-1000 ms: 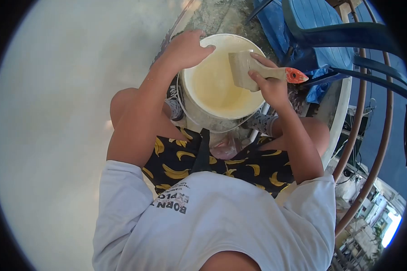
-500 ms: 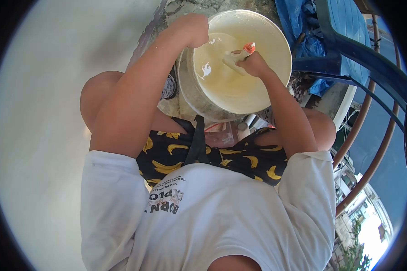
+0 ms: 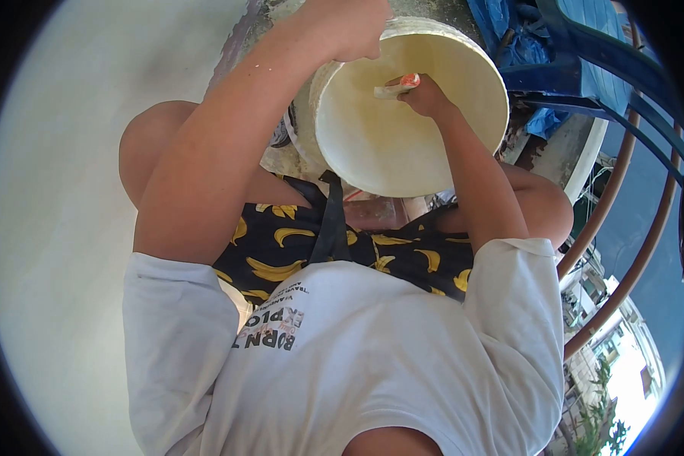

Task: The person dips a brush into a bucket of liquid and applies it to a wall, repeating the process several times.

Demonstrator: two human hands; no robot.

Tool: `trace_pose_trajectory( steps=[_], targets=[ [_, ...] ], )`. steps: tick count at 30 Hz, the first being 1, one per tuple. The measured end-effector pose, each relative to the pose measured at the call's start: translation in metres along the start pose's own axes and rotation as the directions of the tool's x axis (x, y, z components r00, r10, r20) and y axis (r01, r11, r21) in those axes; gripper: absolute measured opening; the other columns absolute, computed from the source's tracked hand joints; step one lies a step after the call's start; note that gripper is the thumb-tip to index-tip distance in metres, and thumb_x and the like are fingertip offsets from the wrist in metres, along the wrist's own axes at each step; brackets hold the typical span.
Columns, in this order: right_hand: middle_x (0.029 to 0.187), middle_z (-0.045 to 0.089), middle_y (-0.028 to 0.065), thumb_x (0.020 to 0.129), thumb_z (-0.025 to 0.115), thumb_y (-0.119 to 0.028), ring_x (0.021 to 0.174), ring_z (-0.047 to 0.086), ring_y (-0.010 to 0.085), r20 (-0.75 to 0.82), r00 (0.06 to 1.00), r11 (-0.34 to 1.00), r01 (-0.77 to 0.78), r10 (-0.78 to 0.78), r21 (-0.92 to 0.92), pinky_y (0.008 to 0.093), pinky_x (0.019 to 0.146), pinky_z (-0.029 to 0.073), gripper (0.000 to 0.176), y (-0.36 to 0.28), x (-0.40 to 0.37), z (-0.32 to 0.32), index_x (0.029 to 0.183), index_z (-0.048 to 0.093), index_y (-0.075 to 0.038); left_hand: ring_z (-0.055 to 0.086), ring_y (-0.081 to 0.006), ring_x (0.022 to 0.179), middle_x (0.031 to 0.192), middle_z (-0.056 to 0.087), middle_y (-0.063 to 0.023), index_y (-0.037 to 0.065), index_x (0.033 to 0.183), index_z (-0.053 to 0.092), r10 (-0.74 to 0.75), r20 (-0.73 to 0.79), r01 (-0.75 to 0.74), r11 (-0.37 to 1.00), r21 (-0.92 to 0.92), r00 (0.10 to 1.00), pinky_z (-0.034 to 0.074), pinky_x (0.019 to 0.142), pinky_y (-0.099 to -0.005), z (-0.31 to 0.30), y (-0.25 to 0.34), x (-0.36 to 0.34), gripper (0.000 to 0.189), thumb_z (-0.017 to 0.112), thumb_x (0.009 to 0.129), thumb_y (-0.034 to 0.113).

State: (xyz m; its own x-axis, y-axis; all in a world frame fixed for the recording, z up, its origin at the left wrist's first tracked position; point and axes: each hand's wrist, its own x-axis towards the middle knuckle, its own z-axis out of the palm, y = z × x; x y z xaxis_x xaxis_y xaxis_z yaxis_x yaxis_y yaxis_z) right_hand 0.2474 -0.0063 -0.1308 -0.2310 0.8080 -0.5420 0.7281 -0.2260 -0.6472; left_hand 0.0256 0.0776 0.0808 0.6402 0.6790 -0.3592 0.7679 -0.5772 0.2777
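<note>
A large whitish bucket (image 3: 387,171) stands tilted between the knees, its mouth turned toward me and its inner wall coated pale yellow. My left hand (image 3: 349,30) is closed on the rim at the bucket's upper left, its fingertips partly hidden. Inside the mouth, my right hand (image 3: 427,96) grips a pale, coated tool (image 3: 390,92) with a red-orange end. The tool's pale part points left, close to the yellowish inner wall. Whether it touches the wall I cannot tell.
On the right are a blue plastic chair (image 3: 612,45), crumpled blue sheeting (image 3: 524,49) and brown curved rails (image 3: 612,205). A smooth pale surface (image 3: 68,228) fills the left side. Rough, stained ground (image 3: 292,156) shows beside the bucket.
The bucket has tipped further toward me, and the glossy liquid seen inside it before is out of sight. My left hand has moved up and right with the rim; the tool now lies flatter.
</note>
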Motion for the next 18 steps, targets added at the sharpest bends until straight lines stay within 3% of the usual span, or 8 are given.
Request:
trace_pose_trajectory(
  steps=[3, 6, 11, 18],
  targets=[
    [0.098, 0.068, 0.0071, 0.074, 0.069, -0.006, 0.088, 0.063, 0.0189, -0.006, 0.999, 0.996, -0.042, 0.041, -0.079, 0.0292, 0.082, 0.049, 0.029, -0.001, -0.006, 0.011, 0.102, 0.069, -0.014, 0.064, -0.0352, 0.079, 0.082, 0.065, -0.0202, 0.001, 0.080, 0.069, 0.102, -0.024, -0.102, 0.995, 0.012, 0.994, 0.051, 0.071, -0.0427, -0.002, 0.005, -0.003, 0.022, 0.070, 0.065, 0.018],
    [0.098, 0.068, 0.0067, 0.073, 0.071, -0.007, 0.088, 0.063, 0.0194, -0.064, 0.997, 0.989, 0.035, -0.045, -0.143, 0.0292, 0.081, 0.049, 0.030, 0.001, -0.012, 0.021, 0.102, 0.069, -0.014, 0.064, -0.0347, 0.079, 0.081, 0.066, -0.0188, 0.004, 0.082, 0.069, 0.153, -0.024, -0.154, 0.988, -0.018, 0.988, 0.051, 0.070, -0.0424, -0.003, 0.009, -0.002, 0.023, 0.070, 0.065, 0.019],
    [0.098, 0.068, 0.0051, 0.073, 0.072, -0.009, 0.089, 0.062, 0.0184, -0.096, 0.995, 0.995, -0.030, 0.040, 0.096, 0.0297, 0.083, 0.049, 0.032, 0.030, -0.002, 0.044, 0.104, 0.069, -0.017, 0.064, -0.0337, 0.079, 0.081, 0.066, -0.0171, 0.008, 0.086, 0.070, 0.199, -0.010, -0.200, 0.978, -0.059, 0.980, 0.050, 0.070, -0.0419, -0.003, 0.010, 0.001, 0.026, 0.071, 0.064, 0.021],
    [0.099, 0.067, 0.0052, 0.073, 0.072, -0.008, 0.090, 0.061, 0.0162, -0.119, 0.990, 0.995, -0.063, 0.071, 0.073, 0.0294, 0.083, 0.048, 0.030, 0.034, 0.000, 0.053, 0.103, 0.070, -0.015, 0.064, -0.0333, 0.078, 0.080, 0.066, -0.0176, 0.007, 0.085, 0.070, 0.208, 0.017, -0.205, 0.974, -0.099, 0.978, 0.051, 0.071, -0.0405, -0.009, 0.012, 0.000, 0.029, 0.072, 0.061, 0.022]
  ],
)
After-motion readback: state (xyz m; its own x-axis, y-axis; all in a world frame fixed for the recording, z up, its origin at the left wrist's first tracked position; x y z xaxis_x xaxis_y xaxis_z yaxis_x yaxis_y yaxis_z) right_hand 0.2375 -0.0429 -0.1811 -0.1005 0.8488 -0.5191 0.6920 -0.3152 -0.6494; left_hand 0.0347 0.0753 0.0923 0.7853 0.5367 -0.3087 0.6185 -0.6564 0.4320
